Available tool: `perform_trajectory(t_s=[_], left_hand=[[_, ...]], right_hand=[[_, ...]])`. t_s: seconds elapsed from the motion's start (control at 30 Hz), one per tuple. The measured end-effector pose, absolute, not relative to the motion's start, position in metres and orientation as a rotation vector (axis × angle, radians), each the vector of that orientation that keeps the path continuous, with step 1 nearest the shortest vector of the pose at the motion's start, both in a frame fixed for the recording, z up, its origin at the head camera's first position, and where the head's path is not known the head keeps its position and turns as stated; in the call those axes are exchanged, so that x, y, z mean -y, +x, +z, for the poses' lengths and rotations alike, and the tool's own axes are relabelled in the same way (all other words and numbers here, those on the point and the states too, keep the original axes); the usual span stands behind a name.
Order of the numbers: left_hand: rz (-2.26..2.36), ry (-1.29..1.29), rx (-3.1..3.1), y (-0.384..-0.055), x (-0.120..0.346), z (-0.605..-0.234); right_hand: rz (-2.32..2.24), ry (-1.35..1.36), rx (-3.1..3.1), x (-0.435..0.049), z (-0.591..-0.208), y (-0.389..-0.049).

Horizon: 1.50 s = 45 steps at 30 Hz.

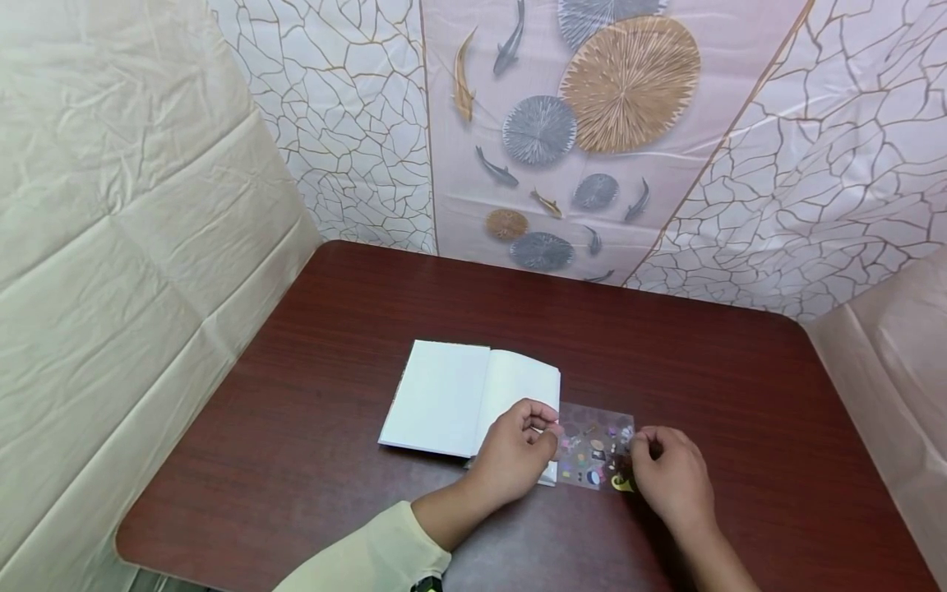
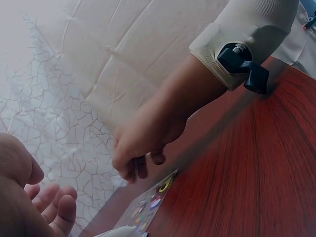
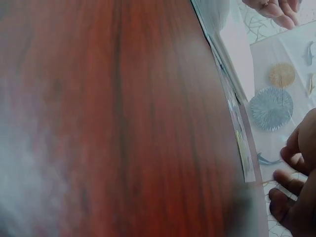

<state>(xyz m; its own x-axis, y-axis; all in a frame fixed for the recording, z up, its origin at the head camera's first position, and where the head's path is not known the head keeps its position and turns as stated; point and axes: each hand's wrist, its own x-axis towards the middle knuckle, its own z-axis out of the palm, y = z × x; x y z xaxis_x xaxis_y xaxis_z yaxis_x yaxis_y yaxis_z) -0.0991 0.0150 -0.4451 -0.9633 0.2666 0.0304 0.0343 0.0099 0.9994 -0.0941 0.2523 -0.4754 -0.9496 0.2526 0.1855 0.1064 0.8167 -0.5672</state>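
An open notebook (image 1: pixel 444 399) with blank white pages lies on the table. My left hand (image 1: pixel 518 452) hovers over its right page, fingers loosely curled with nothing between them; the left wrist view shows the thumb apart from the fingers (image 2: pixel 64 210). A clear sticker sheet (image 1: pixel 584 460) with small colourful stickers sticks out from the notebook's right side, a yellow crescent-like one (image 1: pixel 621 483) near its corner. Beside the sheet's right edge, my right hand (image 1: pixel 675 475) pinches a small whitish, see-through sticker (image 2: pixel 118 180) at its fingertips, above the sheet.
The dark red-brown table (image 1: pixel 296 411) has rounded corners. Cream cloth (image 1: pixel 148 247) hangs on the left, and a patterned backdrop (image 1: pixel 533 164) with fish and round leaves stands behind. A dark device (image 2: pixel 244 64) is strapped at my right wrist.
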Motion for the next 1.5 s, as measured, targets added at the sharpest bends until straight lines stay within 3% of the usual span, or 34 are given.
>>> perform_trajectory(t_s=[0.23, 0.63, 1.03, 1.5], left_hand=[[2.045, 0.334, -2.047, -0.097, -0.019, -0.443], [1.987, 0.253, -1.995, -0.096, -0.025, -0.443], [2.032, 0.247, -1.933, -0.096, -0.024, -0.442], [1.946, 0.377, -2.21, -0.099, -0.017, -0.443]], right_hand=[[0.762, 0.157, 2.403, -0.241, -0.472, -0.091], [0.583, 0.62, 1.915, -0.213, -0.452, -0.092], [0.543, 0.84, 1.717, -0.194, -0.438, -0.092], [0.602, 0.848, 1.945, -0.201, -0.45, -0.089]])
